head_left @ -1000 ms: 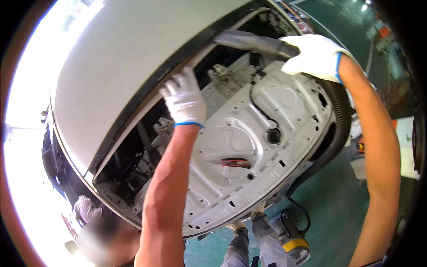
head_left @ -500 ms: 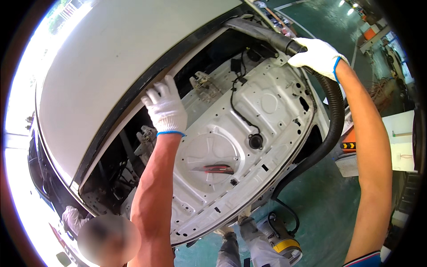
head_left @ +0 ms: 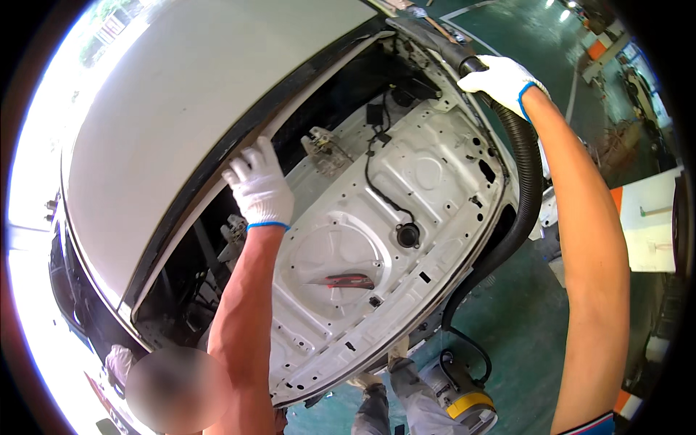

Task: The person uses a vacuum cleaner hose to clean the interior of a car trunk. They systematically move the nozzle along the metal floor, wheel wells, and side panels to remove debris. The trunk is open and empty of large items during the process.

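Observation:
My right hand point(head_left: 500, 81), in a white knit glove with a blue cuff, is wrapped round the grip end of a black vacuum hose point(head_left: 528, 170). From that hand, a dark vacuum nozzle point(head_left: 435, 45) reaches over the far right edge of the car body's opening. My left hand point(head_left: 259, 190), gloved alike, rests with fingers spread at the rim of the light-coloured car roof point(head_left: 181, 101). It holds nothing. On the bare white metal panel point(head_left: 428, 170) lies a red and dark utility knife point(head_left: 351, 280), to the right of my left forearm.
The hose bends down to a canister vacuum cleaner point(head_left: 457, 391) with a yellow band on the green floor. A black cable point(head_left: 377, 174) runs over the panel. At the lower left, another person point(head_left: 119, 359) is close to the car. A white board point(head_left: 649, 225) stands at the right.
My right hand and the nozzle have shifted slightly up, with the nozzle tip now further out toward the far right edge of the opening. My left hand stays at the roof rim.

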Demonstrator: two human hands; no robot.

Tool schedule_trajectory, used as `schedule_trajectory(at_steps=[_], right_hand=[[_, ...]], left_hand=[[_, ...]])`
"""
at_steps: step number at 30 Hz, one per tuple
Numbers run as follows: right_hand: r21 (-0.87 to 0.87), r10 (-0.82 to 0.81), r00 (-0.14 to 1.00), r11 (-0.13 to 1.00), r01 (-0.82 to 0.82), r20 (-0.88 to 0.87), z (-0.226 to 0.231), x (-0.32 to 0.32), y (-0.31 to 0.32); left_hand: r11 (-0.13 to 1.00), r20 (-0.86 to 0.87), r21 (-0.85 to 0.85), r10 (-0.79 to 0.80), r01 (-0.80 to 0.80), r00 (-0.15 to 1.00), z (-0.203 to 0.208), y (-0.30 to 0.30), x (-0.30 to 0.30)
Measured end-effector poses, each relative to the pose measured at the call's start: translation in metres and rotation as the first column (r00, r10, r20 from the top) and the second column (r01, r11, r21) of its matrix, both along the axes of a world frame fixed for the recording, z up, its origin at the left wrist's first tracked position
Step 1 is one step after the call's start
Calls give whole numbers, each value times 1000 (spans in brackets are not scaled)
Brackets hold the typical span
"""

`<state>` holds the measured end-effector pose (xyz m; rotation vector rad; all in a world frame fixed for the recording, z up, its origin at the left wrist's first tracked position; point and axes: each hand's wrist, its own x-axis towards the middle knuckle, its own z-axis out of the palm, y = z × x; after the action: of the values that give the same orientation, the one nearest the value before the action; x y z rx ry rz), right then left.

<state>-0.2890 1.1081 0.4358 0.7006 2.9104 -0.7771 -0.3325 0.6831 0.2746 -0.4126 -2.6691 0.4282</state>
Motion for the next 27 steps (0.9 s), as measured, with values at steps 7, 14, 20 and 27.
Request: schedule_trajectory(at_steps=[7, 14, 20, 27], right_hand=[[-145, 97, 995, 984, -100, -24, -27, -11, 14], [-92, -9, 1000, 996, 10, 14, -24, -22, 15], [28, 4, 996, 1000, -7, 91, -16, -29, 13], [-18, -28, 990, 999, 31, 138, -2, -35, -10]], left_hand=[[1000, -59, 13, -1, 2, 998, -6, -14, -2], [999, 84, 36, 21, -25, 996, 7, -1, 4], [1000, -6, 8, 15, -15, 1000, 3, 3, 3], [1000, 27, -6, 25, -25, 999, 6, -1, 5]])
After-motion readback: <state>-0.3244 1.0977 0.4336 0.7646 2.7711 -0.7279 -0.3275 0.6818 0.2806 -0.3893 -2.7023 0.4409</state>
